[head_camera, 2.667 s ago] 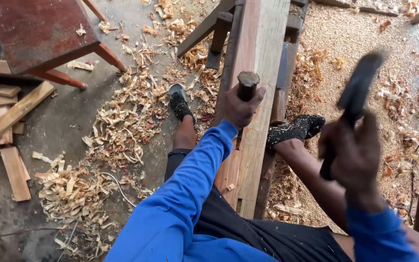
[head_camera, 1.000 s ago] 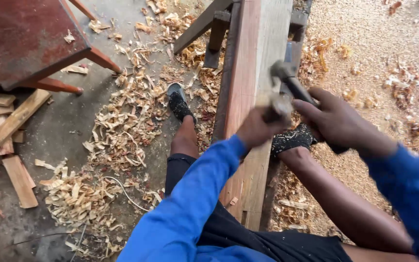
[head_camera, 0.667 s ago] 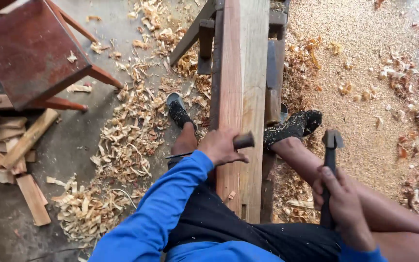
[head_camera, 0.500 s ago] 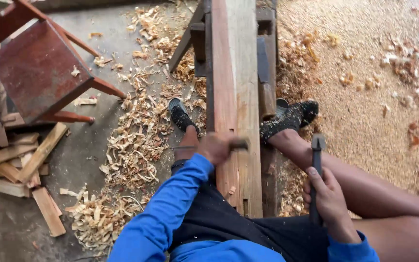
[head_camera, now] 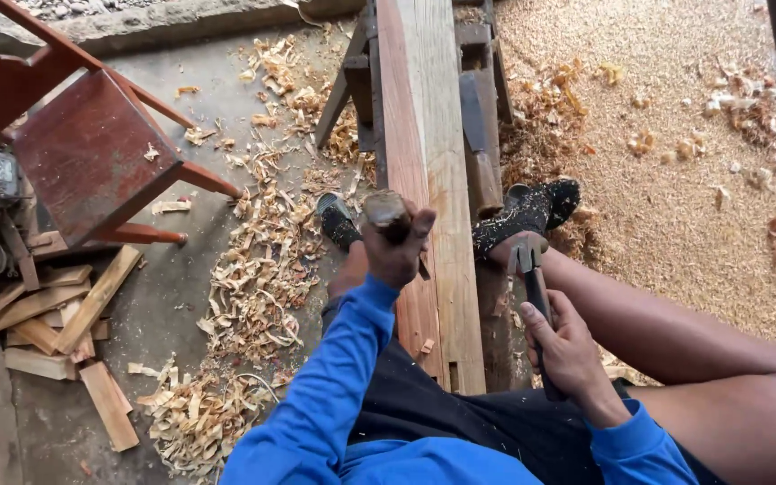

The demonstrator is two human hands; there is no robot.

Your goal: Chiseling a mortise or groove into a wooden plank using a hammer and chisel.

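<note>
Chisel (head_camera: 388, 214) and hammer (head_camera: 532, 296) are the two tools in hand here, and the long plank (head_camera: 433, 180) that runs away from the person is the piece beneath them. The person sits astride the plank, one dark shoe (head_camera: 338, 221) planted on the concrete to its left and the other shoe (head_camera: 532, 208) on the sawdust to its right, so the legs seem to brace the wood and keep it from shifting.

The left hand (head_camera: 395, 251) is wrapped tight around the chisel's worn wooden handle, fingers closed fully about it, with the rounded butt standing clear above the fist. The blade points down at the plank's reddish left strip (its tip is hidden behind the hand, so whether it touches the wood cannot be told). Holding low on the handle leaves the butt free on top.

The right hand (head_camera: 568, 346) is closed on the hammer's dark shaft near its end, the metal head low beside the plank and just off the right leg, well apart from the chisel.

Curled wood shavings (head_camera: 253, 287) lie thick on the floor left of the plank, and fine sawdust (head_camera: 675, 135) covers the ground to the right. A red wooden chair (head_camera: 92, 153) stands at far left, with short offcuts (head_camera: 56, 323) scattered below it.
</note>
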